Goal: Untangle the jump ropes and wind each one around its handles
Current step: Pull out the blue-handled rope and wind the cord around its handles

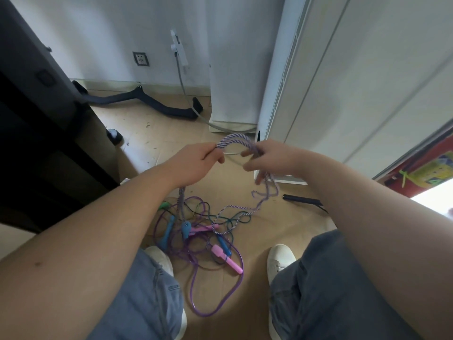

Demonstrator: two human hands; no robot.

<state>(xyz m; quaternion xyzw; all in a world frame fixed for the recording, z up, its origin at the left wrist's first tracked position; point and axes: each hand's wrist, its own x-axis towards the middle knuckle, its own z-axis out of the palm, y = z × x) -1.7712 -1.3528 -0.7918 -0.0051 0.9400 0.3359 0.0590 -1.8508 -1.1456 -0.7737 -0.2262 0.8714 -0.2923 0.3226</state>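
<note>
**Snag risk: braided rope not yet free of pile**

Both hands, left [196, 163] and right [267, 160], pinching purple-and-white braided rope [235, 139] in raised arch. Trailing ends running into tangled jump ropes [203, 236] on floor [269, 217]. Pulling upward likely to tighten knots, drag handles.

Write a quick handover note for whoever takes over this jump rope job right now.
Left hand: shut on the purple-and-white braided rope, which arches across to the right hand.
Right hand: shut on the same rope's other side; loose loops hang below it.
On the floor between the white shoes: tangled heap of the clear purple plastic rope, a dark teal cord, pink handles and blue handles.
Done: nothing wound yet.
Left: free the braided rope, wind it, then the others.
</note>
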